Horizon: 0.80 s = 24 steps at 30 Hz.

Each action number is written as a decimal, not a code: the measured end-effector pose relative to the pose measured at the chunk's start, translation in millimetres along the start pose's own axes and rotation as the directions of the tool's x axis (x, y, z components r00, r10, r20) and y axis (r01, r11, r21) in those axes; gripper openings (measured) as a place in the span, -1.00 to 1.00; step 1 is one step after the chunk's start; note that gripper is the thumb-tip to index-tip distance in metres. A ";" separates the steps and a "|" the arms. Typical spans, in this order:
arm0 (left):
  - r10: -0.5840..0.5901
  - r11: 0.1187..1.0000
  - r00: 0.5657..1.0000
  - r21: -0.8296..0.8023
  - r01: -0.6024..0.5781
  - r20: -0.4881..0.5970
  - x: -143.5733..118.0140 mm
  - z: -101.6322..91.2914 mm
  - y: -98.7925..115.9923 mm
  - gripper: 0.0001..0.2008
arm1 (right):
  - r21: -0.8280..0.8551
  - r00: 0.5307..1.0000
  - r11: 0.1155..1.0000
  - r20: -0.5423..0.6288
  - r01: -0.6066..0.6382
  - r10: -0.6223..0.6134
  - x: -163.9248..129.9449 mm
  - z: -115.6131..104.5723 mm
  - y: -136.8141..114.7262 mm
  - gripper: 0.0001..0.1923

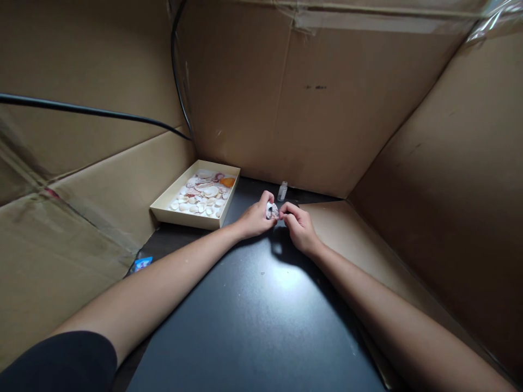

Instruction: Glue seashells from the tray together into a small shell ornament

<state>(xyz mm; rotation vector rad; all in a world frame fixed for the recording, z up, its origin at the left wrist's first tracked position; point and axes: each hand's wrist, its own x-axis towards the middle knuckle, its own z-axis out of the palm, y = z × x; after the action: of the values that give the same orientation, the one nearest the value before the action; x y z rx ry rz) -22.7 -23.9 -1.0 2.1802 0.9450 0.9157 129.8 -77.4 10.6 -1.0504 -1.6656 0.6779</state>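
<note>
White with darker markings, a small shell-like piece [269,207] sits between the two hands in the head view, above the far part of a dark grey tabletop [245,326]. The left hand [254,219] has its grip closed around that piece, thumb and fingers curved about its edges. The right hand [301,228] is just beside it, its grip pressed together at the fingertips near the piece's right edge; I cannot tell whether anything thin lies between them.

Just beyond the hands, a small clear bottle [282,191] stands upright. To the left, a cream shallow box [186,218] holds many pale shells [210,191], along with a bright orange one [227,182] towards its far right corner. A blue packet [143,263] lies near the left forearm, below a dark sleeve's reach. Brown cardboard walls [237,81] surround the tabletop, and a black cable [102,112] runs across the left one.
</note>
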 end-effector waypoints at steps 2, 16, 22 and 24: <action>0.002 1.000 1.000 0.004 -0.002 -0.001 0.0 0.1 0.0 -0.66 | 0.021 0.999 1.000 0.032 0.014 -0.015 -0.6 -0.1 -0.3 -0.87; 0.019 1.000 1.000 -0.002 -0.019 0.014 0.6 -0.7 -0.2 -0.69 | -0.057 1.000 0.998 -0.019 0.009 -0.010 1.3 0.2 0.1 -0.85; 0.025 1.000 1.000 -0.010 -0.025 0.005 0.2 -2.4 2.5 -0.69 | -0.062 0.996 0.998 -0.084 -0.016 0.011 1.6 -0.5 1.3 -0.85; 0.019 1.000 1.000 -0.008 -0.019 0.005 0.3 -2.2 2.1 -0.71 | -0.069 0.996 0.997 -0.085 -0.028 0.023 1.8 -0.8 2.6 -0.85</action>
<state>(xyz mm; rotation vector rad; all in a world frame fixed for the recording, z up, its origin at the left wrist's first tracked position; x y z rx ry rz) -23.5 -24.3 2.0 2.1873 0.9176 0.9211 131.2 -74.7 9.5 -1.1366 -1.6155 0.5875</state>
